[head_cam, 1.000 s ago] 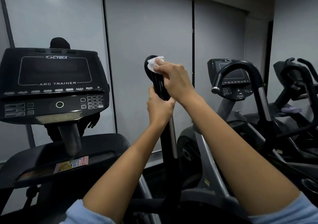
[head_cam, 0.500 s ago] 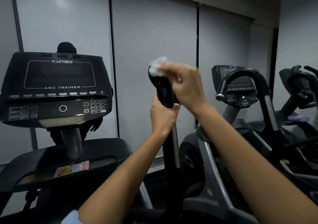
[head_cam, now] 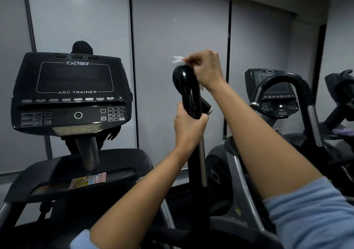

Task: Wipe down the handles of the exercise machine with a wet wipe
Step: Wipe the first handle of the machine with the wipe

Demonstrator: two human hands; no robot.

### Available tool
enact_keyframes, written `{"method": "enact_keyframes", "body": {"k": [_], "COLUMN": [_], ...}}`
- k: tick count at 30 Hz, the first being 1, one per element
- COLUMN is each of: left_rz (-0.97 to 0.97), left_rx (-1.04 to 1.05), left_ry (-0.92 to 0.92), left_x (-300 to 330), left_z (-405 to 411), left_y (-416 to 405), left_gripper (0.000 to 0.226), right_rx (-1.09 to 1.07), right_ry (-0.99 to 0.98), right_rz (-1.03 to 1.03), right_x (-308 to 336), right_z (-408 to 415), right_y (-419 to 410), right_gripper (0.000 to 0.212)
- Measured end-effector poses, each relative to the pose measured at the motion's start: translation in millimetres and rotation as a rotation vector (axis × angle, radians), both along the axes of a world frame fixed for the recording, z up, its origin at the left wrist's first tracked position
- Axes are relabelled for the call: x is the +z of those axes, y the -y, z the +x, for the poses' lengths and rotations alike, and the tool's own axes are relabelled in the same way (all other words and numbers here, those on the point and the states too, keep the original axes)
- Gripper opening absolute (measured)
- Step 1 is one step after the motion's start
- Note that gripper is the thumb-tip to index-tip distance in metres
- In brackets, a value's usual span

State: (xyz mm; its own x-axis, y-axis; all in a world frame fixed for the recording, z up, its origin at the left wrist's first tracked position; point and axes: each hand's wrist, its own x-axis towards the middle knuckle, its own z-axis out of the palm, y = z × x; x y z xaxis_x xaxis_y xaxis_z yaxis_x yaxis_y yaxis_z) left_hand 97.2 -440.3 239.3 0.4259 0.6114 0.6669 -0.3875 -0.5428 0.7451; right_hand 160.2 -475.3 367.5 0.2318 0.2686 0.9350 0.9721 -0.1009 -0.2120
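The black upright handle [head_cam: 186,90] of the Arc Trainer stands in the middle of the view, glossy, with a rounded top. My left hand [head_cam: 188,129] is wrapped around its shaft just below the grip. My right hand [head_cam: 206,68] is at the handle's top right, pinching a white wet wipe [head_cam: 178,60] whose corner sticks out to the left above the handle's tip. A short side stub with a silver end [head_cam: 207,108] pokes out to the right behind the handle.
The machine's black console [head_cam: 72,91] with screen and keypad is on the left, above a tray bearing a coloured sticker [head_cam: 88,179]. A second machine with a curved black handle [head_cam: 281,84] and console stands to the right. Grey blinds cover the wall behind.
My right hand has lifted with the wipe from the handle's upper front to above its tip. My left hand has kept its grip on the shaft. The camera has tilted slightly.
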Motion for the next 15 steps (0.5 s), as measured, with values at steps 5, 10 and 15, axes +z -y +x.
{"method": "enact_keyframes", "body": {"k": [5, 10, 15], "left_rz": [-0.002, -0.099, -0.115], "left_rx": [-0.033, -0.122, -0.091], "left_ry": [-0.011, -0.008, 0.004], "left_x": [-0.5, 9.8, 9.7], "left_z": [-1.0, 1.8, 9.3], "left_y": [-1.4, -5.1, -6.2], "left_gripper": [0.035, 0.030, 0.022], "right_rx": [0.070, 0.166, 0.151], "right_ry": [-0.231, -0.071, 0.121], "right_rz": [0.161, 0.195, 0.130], "right_x": [-1.4, -44.9, -37.1], "right_z": [1.4, -17.0, -8.1], "right_y": [4.1, 30.9, 20.1], "right_gripper": [0.025, 0.020, 0.020]}}
